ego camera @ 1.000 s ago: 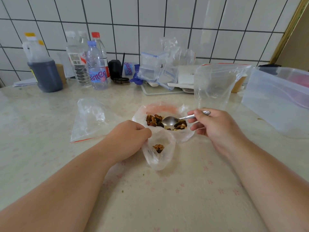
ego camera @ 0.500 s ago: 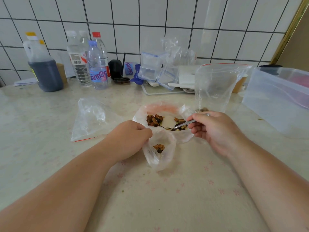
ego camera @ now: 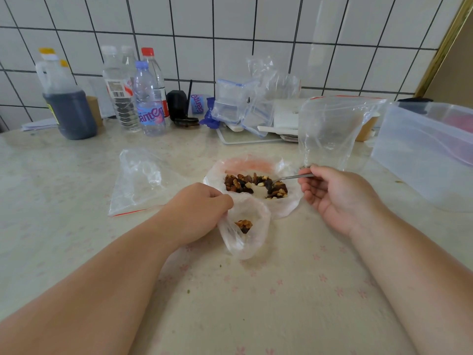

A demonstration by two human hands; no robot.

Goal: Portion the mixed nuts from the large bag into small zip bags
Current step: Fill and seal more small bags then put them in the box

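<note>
Spoon now dipped lower into the nuts of the large bag on the table, pinched in the right hand; left hand gripping the small bag's mouth, few nuts inside.

Right hand dips spoon into nuts.
</note>
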